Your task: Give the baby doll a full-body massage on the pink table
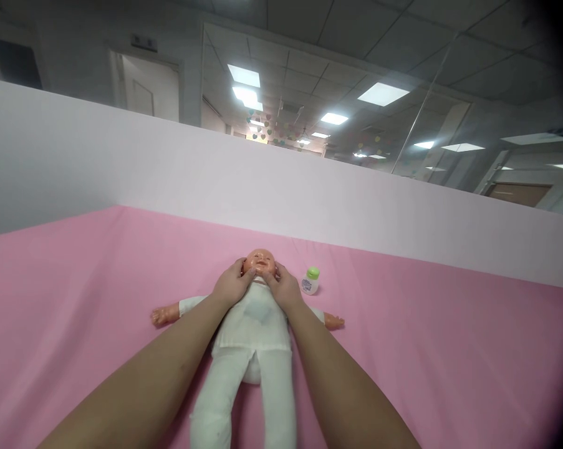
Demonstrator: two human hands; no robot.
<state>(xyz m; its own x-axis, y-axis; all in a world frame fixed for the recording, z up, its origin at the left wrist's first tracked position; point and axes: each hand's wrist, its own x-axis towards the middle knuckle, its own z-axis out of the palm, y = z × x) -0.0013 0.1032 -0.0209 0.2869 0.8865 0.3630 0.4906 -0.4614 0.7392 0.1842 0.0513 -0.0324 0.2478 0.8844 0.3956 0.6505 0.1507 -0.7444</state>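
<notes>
A baby doll [261,324] with a white cloth body lies on its back on the pink sheet [426,349], its arms spread to both sides. My left hand [233,282] is at the left side of its head, fingers curled round behind and thumb by the chin. On the opposite side my right hand [285,285] cups the head the same way, thumb near the jaw. Some fingertips are hidden behind the head. Right of my right hand stands a small white bottle [310,285] with a green cap, touched by neither hand.
A white partition [262,181] runs along the far side of the pink surface. Beyond it are a doorway [150,87] and a large window [309,93] with ceiling lights. The doll's hands stick out past my forearms on both sides.
</notes>
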